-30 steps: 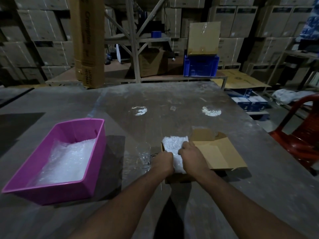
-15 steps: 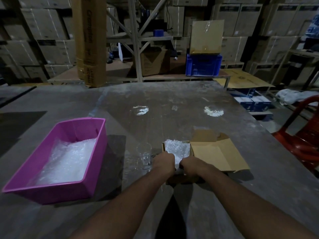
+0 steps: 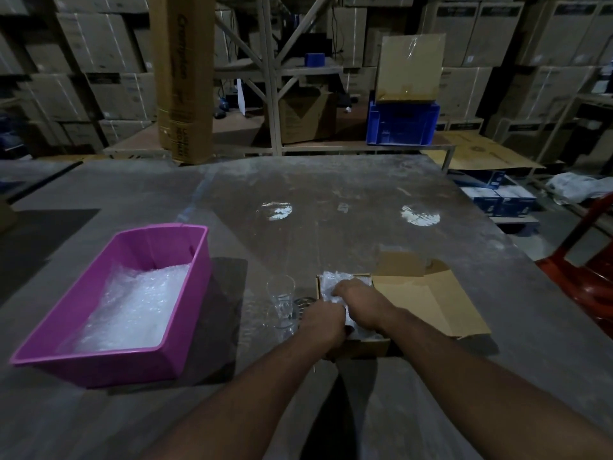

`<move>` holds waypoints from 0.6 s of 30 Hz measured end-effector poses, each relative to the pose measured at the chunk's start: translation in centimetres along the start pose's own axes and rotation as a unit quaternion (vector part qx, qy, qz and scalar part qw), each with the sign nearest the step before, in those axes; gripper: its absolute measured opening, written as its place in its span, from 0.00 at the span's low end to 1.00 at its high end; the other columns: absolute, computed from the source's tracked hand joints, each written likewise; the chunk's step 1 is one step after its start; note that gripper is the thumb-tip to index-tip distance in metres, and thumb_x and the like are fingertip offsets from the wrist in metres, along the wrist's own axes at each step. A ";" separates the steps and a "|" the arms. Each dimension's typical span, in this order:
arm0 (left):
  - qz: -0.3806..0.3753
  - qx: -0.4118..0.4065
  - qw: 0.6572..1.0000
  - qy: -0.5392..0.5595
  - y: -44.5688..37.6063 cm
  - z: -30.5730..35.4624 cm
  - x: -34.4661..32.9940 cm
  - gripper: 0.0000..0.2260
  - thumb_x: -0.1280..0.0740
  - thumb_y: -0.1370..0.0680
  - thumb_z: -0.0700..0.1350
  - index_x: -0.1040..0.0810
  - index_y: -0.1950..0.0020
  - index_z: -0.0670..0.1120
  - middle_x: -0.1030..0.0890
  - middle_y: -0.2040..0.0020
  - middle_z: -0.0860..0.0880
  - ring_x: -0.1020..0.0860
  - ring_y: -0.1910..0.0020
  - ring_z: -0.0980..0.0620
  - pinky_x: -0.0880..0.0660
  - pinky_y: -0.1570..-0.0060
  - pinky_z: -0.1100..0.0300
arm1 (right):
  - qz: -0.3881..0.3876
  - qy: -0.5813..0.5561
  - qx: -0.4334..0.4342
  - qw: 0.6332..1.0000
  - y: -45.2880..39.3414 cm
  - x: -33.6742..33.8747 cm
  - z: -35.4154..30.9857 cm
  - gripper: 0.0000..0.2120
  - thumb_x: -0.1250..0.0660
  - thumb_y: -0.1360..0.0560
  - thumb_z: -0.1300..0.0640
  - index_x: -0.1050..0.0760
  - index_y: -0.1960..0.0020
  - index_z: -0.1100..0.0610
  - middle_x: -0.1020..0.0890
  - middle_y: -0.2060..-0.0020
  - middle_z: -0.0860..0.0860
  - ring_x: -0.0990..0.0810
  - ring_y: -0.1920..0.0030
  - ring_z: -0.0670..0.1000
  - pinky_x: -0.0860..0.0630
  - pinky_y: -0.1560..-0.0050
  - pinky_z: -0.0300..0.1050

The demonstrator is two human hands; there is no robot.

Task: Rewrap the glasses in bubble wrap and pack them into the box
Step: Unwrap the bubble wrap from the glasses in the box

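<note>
A small cardboard box sits on the table in front of me, its flap folded open to the right. A bubble-wrapped glass lies inside the box. My right hand is down in the box, fingers curled over that bundle. My left hand grips the box's near left corner, its fingers hidden. A bare clear glass stands upright on the table just left of the box, close to my left hand but apart from it.
A pink plastic tub holding loose bubble wrap stands to the left. A red plastic chair is off the table's right edge. Shelves, stacked cartons and a blue crate fill the background.
The wrapped bundle has gone from above the box down into it. My right hand has slid forward over it, and my left hand has shifted to the box's near left corner.
</note>
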State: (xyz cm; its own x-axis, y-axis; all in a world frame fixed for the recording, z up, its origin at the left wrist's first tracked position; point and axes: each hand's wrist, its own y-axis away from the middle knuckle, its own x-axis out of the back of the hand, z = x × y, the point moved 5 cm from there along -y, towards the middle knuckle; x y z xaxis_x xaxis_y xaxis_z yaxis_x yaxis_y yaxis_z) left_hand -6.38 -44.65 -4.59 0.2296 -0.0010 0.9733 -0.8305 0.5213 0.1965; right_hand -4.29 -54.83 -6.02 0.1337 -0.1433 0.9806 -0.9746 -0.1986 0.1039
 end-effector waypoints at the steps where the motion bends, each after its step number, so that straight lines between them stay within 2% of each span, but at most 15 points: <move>1: -0.004 0.000 1.000 -0.001 0.0 0.0 -0.1 0.17 0.35 0.19 0.55 0.20 0.39 0.44 0.18 0.41 0.42 0.20 0.42 0.41 0.25 0.48 0.52 | -0.002 -0.002 0.005 1.000 -0.3 -0.4 0.1 0.25 0.33 0.23 0.64 0.29 0.27 0.55 0.29 0.27 0.54 0.32 0.27 0.55 0.38 0.27 0.46; 4: -0.019 -0.001 1.000 -0.009 -0.1 0.1 -0.3 0.15 0.34 0.19 0.51 0.20 0.38 0.44 0.19 0.41 0.41 0.20 0.42 0.42 0.24 0.48 0.52 | -0.016 -0.020 0.003 1.000 -1.1 -1.2 0.4 0.27 0.30 0.23 0.58 0.31 0.26 0.55 0.29 0.26 0.54 0.32 0.26 0.56 0.38 0.26 0.48; 7: -0.032 0.001 0.999 -0.011 -0.1 0.2 -0.2 0.14 0.34 0.20 0.48 0.20 0.38 0.42 0.19 0.40 0.40 0.20 0.41 0.41 0.23 0.47 0.52 | -0.045 -0.023 -0.005 0.999 -1.6 -2.0 0.6 0.28 0.29 0.25 0.57 0.31 0.26 0.54 0.30 0.26 0.54 0.33 0.25 0.56 0.37 0.26 0.49; 10: -0.044 0.006 0.999 -0.006 -0.3 0.1 -0.3 0.13 0.33 0.21 0.45 0.21 0.37 0.42 0.19 0.39 0.41 0.21 0.41 0.42 0.23 0.46 0.50 | -0.055 -0.023 -0.008 0.998 -2.1 -2.4 0.6 0.19 0.36 0.19 0.54 0.28 0.29 0.47 0.26 0.30 0.54 0.27 0.31 0.56 0.30 0.31 0.51; 12: -0.053 0.004 0.999 -0.004 -0.5 -0.1 -0.3 0.15 0.33 0.21 0.44 0.22 0.35 0.43 0.21 0.37 0.41 0.22 0.38 0.42 0.23 0.44 0.48 | -0.056 -0.005 0.006 0.998 -2.4 -2.5 0.6 0.18 0.39 0.18 0.55 0.28 0.29 0.47 0.25 0.30 0.55 0.26 0.32 0.56 0.29 0.32 0.49; 15: -0.074 0.008 0.997 -0.007 -0.8 -0.2 -0.2 0.18 0.33 0.21 0.45 0.25 0.31 0.43 0.22 0.34 0.40 0.24 0.35 0.40 0.24 0.42 0.47 | -0.067 -0.013 -0.002 0.998 -2.8 -2.2 1.0 0.20 0.37 0.19 0.57 0.27 0.28 0.48 0.25 0.30 0.55 0.25 0.33 0.56 0.28 0.33 0.49; 18: -0.100 0.028 0.994 -0.020 -1.1 -0.4 -0.7 0.19 0.32 0.21 0.48 0.23 0.31 0.44 0.22 0.35 0.40 0.23 0.37 0.40 0.23 0.41 0.48 | -0.033 -0.001 -0.039 0.999 -2.7 -0.7 1.7 0.18 0.36 0.22 0.59 0.23 0.32 0.49 0.19 0.38 0.53 0.20 0.40 0.55 0.26 0.41 0.46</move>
State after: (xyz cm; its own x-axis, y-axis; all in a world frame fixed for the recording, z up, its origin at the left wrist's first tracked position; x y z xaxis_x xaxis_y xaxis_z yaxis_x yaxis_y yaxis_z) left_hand -5.48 -44.87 -5.53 0.3728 -0.1350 0.9180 -0.7973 0.4595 0.3914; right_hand -1.46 -55.83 -7.23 0.1989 -0.1338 0.9708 -0.9745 -0.1315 0.1815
